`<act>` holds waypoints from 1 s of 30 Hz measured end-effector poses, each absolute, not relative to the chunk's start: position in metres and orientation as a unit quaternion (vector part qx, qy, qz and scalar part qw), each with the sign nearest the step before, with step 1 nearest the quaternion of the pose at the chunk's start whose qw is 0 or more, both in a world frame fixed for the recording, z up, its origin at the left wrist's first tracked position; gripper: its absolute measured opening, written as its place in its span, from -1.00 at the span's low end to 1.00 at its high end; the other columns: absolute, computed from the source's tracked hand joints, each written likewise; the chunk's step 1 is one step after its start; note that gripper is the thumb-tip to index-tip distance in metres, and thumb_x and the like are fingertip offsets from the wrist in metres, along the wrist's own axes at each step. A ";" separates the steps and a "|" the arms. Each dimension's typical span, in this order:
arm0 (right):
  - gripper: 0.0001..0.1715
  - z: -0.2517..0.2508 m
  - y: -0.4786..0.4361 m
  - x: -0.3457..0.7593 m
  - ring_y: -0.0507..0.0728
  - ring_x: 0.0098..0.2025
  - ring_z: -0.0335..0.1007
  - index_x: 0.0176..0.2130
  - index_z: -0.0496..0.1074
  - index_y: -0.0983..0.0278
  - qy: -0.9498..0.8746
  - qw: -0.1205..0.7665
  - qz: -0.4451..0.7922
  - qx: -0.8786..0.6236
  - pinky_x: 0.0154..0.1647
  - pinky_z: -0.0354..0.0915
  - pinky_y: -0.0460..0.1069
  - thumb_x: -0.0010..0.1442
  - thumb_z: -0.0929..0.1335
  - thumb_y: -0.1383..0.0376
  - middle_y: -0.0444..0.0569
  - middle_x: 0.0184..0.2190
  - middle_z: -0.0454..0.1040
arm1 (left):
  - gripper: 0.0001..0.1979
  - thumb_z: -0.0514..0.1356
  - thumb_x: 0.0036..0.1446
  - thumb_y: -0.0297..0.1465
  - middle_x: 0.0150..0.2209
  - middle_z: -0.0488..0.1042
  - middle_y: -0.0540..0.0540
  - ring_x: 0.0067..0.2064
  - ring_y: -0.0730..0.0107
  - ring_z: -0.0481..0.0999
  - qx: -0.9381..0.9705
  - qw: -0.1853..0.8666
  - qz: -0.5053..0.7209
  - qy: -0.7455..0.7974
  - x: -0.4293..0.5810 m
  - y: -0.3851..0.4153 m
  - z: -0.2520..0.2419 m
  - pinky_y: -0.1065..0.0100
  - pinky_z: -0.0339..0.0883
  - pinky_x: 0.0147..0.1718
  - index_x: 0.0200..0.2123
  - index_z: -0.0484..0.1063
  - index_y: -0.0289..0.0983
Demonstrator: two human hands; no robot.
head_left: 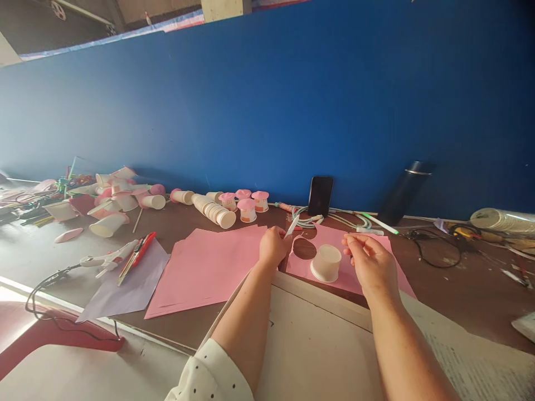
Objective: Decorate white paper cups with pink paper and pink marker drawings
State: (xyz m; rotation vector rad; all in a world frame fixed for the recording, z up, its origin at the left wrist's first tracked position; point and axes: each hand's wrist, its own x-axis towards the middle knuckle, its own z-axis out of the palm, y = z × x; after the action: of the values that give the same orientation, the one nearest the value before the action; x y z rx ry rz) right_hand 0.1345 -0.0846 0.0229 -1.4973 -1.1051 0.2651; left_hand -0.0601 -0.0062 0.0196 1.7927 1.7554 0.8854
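My left hand (273,245) is closed round a white pen (292,225) whose tip points up and away, at the left edge of a pink paper sheet (346,273). That sheet has a round hole (304,248) cut in it. An upside-down white paper cup (326,263) stands on the sheet between my hands. My right hand (370,262) hovers just right of the cup, its fingers curled and pinched together; what they hold, if anything, is too small to make out.
A stack of pink sheets (204,267) lies to the left, beside a glue gun (108,259), red scissors (137,253) and lilac paper (125,289). Cups and small pink-roofed cup houses (246,209) line the blue wall. A phone (320,196), cables (434,245) and a dark bottle (403,192) stand behind.
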 end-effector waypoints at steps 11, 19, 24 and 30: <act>-0.56 0.028 -0.094 0.115 0.03 -0.33 0.37 0.12 0.38 0.07 -0.663 0.511 -0.047 -0.545 -0.27 0.33 -0.04 0.25 0.27 0.24 -0.07 -0.25 0.47 | -0.79 0.23 0.03 -0.23 -0.36 0.50 -0.04 -0.38 0.50 0.41 0.691 0.406 0.460 0.382 -0.035 -0.045 0.039 0.44 0.31 -0.39 -0.37 0.44 -0.27; -0.63 0.033 -0.096 0.120 0.06 -0.28 0.41 -0.02 0.47 0.13 -0.601 0.503 -0.031 -0.620 -0.23 0.30 -0.05 0.19 0.30 0.16 -0.06 -0.19 0.51 | -0.66 0.12 0.16 -0.11 -0.31 0.53 -0.08 -0.31 0.43 0.48 0.713 0.404 0.461 0.341 -0.021 -0.055 0.037 0.40 0.36 -0.31 -0.28 0.46 -0.27; -0.41 0.046 -0.099 0.132 0.15 -0.26 0.43 -0.09 0.52 0.28 -0.383 0.605 -0.019 -0.697 -0.23 0.28 -0.02 0.17 0.24 -0.08 0.06 -0.29 0.54 | -0.59 0.11 0.17 -0.09 -0.04 0.49 -0.16 0.02 0.21 0.41 0.773 0.205 0.465 0.380 -0.021 -0.049 0.028 0.18 0.28 0.04 -0.04 0.44 -0.22; -0.38 0.054 -0.103 0.142 0.19 -0.27 0.40 -0.21 0.57 0.27 -0.316 0.603 -0.018 -0.732 -0.23 0.23 0.02 0.16 0.21 -0.13 0.05 -0.38 0.52 | -0.59 0.10 0.20 -0.14 0.11 0.42 -0.10 0.13 0.26 0.33 0.862 0.105 0.392 0.303 -0.018 -0.042 0.013 0.19 0.14 0.18 0.04 0.42 -0.20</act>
State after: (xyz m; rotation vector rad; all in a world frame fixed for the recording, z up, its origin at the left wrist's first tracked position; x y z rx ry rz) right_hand 0.1415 -0.1032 0.0536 -1.6960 -0.7321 -0.0416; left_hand -0.0179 -0.0418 0.0129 2.5425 0.8922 1.1550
